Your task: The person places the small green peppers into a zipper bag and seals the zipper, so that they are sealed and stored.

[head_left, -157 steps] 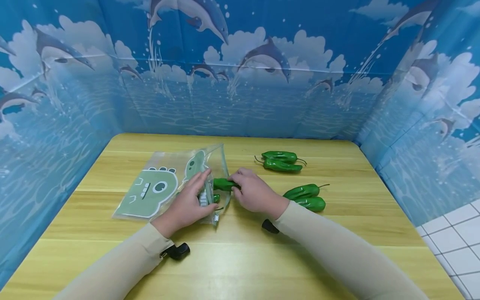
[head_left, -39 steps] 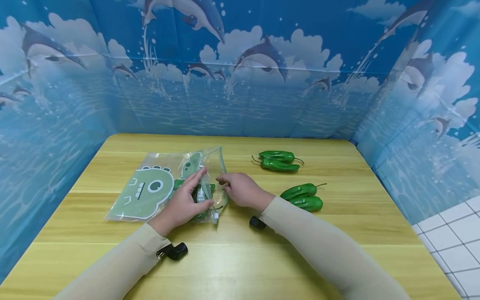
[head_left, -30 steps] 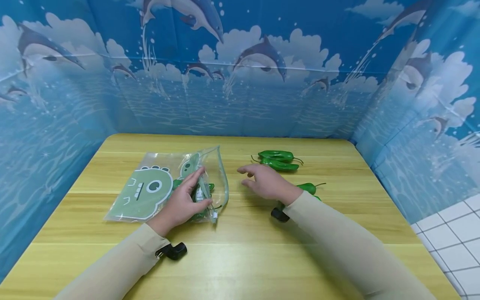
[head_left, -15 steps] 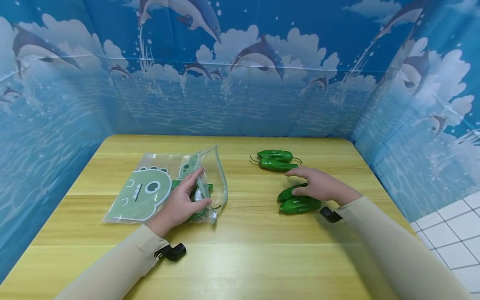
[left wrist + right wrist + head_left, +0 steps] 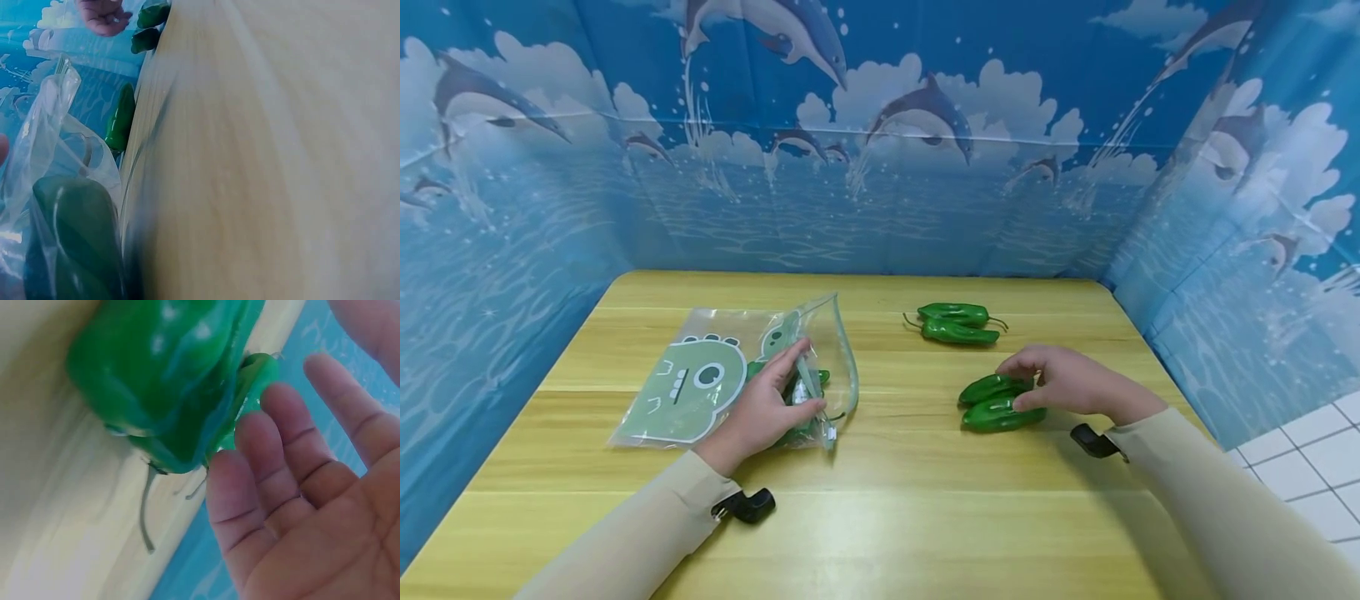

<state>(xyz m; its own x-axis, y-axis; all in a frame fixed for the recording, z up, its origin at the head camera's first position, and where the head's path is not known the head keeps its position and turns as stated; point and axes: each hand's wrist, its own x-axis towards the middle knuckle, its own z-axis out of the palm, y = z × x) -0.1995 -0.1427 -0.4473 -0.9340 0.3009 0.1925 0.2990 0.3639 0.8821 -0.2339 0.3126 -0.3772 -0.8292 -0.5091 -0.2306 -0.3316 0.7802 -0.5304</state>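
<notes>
A near pair of green peppers (image 5: 992,415), lying side by side on the right of the table (image 5: 880,525), is being straddled by the right hand (image 5: 1069,381), its fingers and thumb apart; whether contact is being made cannot be told. Light weight and firm, slippery skin are being suggested by the gloss; a gentle hold around the thick middle is being favoured over the thin stem (image 5: 145,512). Farther, two more peppers (image 5: 958,332) are being left untouched; leftward, a clear bag (image 5: 711,375) holding peppers is being covered by the left hand (image 5: 758,408), fingers extended.
</notes>
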